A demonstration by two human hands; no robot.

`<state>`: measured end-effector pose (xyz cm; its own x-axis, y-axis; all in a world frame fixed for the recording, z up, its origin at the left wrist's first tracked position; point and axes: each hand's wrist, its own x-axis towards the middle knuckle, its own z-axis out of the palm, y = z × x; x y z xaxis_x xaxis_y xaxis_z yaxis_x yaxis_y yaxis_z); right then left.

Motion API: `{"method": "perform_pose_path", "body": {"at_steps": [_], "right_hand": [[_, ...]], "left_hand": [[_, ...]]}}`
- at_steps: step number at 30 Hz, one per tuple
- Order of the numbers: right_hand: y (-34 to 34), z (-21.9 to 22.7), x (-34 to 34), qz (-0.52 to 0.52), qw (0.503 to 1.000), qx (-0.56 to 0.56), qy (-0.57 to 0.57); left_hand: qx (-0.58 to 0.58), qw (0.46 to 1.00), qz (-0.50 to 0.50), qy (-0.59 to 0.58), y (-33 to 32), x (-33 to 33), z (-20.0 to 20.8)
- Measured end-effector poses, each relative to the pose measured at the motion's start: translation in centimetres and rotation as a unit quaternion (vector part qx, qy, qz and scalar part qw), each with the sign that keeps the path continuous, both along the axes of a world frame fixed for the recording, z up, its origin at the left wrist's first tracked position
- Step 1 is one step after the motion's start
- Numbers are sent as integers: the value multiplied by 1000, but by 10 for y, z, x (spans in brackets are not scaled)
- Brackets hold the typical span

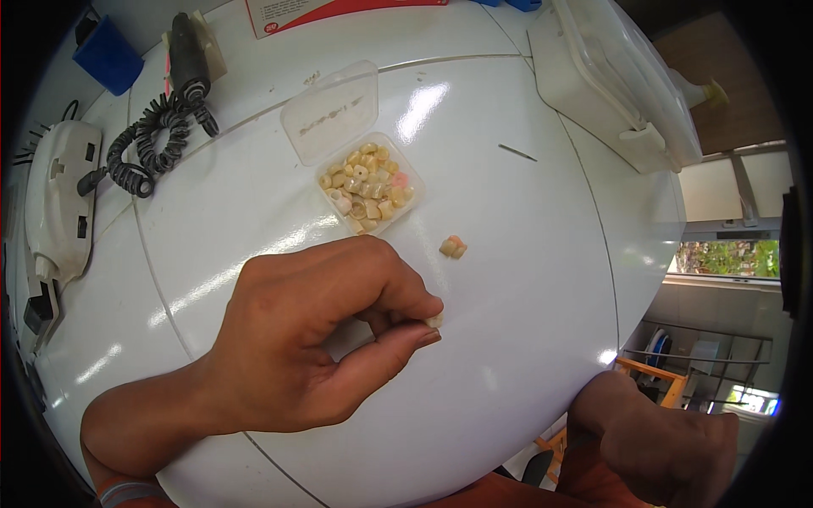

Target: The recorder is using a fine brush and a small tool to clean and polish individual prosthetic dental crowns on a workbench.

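Above the white table, my left hand [326, 339] pinches a small cream tooth-shaped piece [434, 321] between thumb and index fingertip; most of the piece is hidden by the fingers. Just beyond it lies a small tooth-shaped cluster [453, 246], cream with a pinkish-orange part. Farther back, a clear plastic box [412, 161] stands with its lid [332, 110] folded open. Many tooth-coloured pieces [364, 182] fill it, one of them pink. At the lower right, by the table's edge, my right hand [656, 440] is curled closed, and whatever it may hold is hidden.
A thin metal bur [517, 152] lies right of the box. At the left are a black handpiece [188, 55] with a coiled cord [135, 161] and a white control unit [63, 199]. A large white lidded container [593, 93] occupies the back right. A red-and-white box [339, 10] lies at the far edge.
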<state>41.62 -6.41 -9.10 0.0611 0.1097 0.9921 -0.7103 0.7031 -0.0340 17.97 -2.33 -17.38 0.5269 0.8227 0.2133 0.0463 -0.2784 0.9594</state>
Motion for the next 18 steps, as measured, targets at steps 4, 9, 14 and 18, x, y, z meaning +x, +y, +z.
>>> {"method": "perform_pose_path", "body": {"at_steps": [4, 9, 14, 18], "right_hand": [[-1, -7, 1, -8, 1000, -21, -11], [3, -7, -1, 9, 999, -21, -38], [6, -9, -6, -11, 1000, -13, -15], [6, -7, -4, -16, 999, -11, -38]], "left_hand": [[7, 1000, -7, -1, 1, 1, 1], [0, 1000, -9, -1, 0, 0, 0], [-1, 1000, -7, 0, 0, 2, 0], [-1, 1000, 1, 1, -1, 2, 0]]}}
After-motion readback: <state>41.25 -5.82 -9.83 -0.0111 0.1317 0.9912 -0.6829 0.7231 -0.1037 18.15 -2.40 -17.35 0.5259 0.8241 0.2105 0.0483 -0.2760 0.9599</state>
